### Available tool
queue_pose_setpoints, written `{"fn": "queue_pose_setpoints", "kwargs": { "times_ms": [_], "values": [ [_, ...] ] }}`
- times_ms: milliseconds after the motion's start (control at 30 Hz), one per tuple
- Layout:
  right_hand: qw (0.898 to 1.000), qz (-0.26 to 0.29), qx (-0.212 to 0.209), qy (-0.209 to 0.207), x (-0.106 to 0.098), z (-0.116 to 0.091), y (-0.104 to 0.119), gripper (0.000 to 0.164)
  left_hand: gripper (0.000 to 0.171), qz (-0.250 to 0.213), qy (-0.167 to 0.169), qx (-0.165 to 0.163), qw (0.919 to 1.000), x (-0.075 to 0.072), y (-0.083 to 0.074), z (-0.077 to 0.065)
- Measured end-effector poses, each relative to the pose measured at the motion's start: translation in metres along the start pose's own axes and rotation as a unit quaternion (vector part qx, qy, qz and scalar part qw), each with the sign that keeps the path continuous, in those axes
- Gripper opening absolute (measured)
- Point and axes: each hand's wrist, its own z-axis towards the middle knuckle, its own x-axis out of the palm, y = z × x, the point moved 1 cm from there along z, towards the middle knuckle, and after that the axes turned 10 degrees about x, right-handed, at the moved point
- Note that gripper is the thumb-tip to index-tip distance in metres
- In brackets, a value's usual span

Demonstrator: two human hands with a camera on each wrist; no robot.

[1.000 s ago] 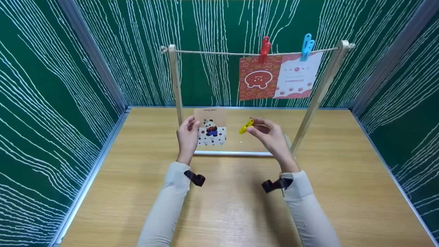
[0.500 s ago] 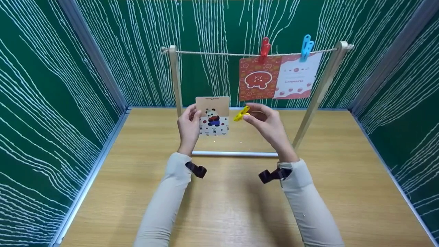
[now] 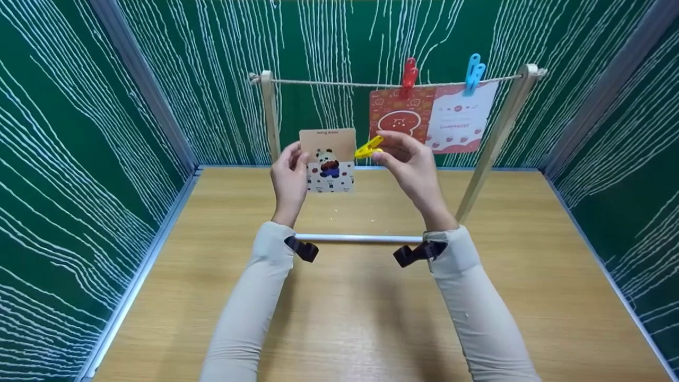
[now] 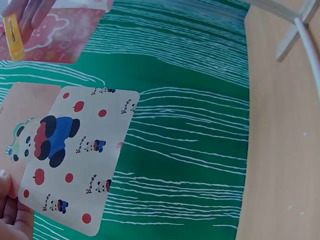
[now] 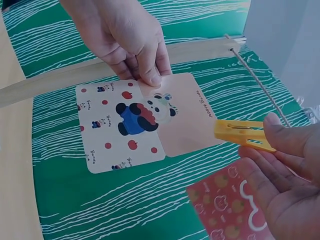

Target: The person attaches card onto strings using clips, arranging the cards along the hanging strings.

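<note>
A panda card (image 3: 329,167), peach above and white with red dots below, is pinched at its left edge by my left hand (image 3: 289,183). Between thumb and fingers my right hand (image 3: 411,170) holds a yellow clothespin (image 3: 368,148), its tip close to the card's right edge in the head view. In the right wrist view the clothespin (image 5: 242,132) lies beside the peach half of the card (image 5: 182,112). Both hands are below the rope (image 3: 329,82). Behind my right fingers, a red bear card (image 3: 403,114) is partly hidden.
A red clothespin (image 3: 409,77) and a blue clothespin (image 3: 473,74) clip the red card and a white strawberry card (image 3: 459,119) to the rope. Wooden posts (image 3: 270,116) hold the rope at both ends. A pale bar (image 3: 360,238) lies across the wooden table (image 3: 350,307).
Both hands have risen toward the rope, carrying the panda card and the yellow clothespin. The right hand has also shifted left, bringing the clothespin nearer the card.
</note>
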Motion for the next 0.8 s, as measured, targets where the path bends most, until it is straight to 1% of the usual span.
{"fn": "queue_pose_setpoints", "kwargs": {
  "times_ms": [267,633,800],
  "values": [
    [0.999,0.031,-0.038,-0.024,0.001,0.009,0.016,0.039,0.03,-0.006,-0.002,0.018,0.9998,-0.002,-0.012,0.011],
    [0.995,0.035,-0.076,-0.049,0.003,0.017,0.035,0.034,0.033,-0.02,-0.005,0.016,0.9997,0.0,-0.028,0.025],
    [0.993,0.039,-0.09,-0.058,0.004,0.02,0.045,0.033,0.033,-0.021,-0.007,0.042,0.9989,0.001,-0.034,0.031]
  ]
}}
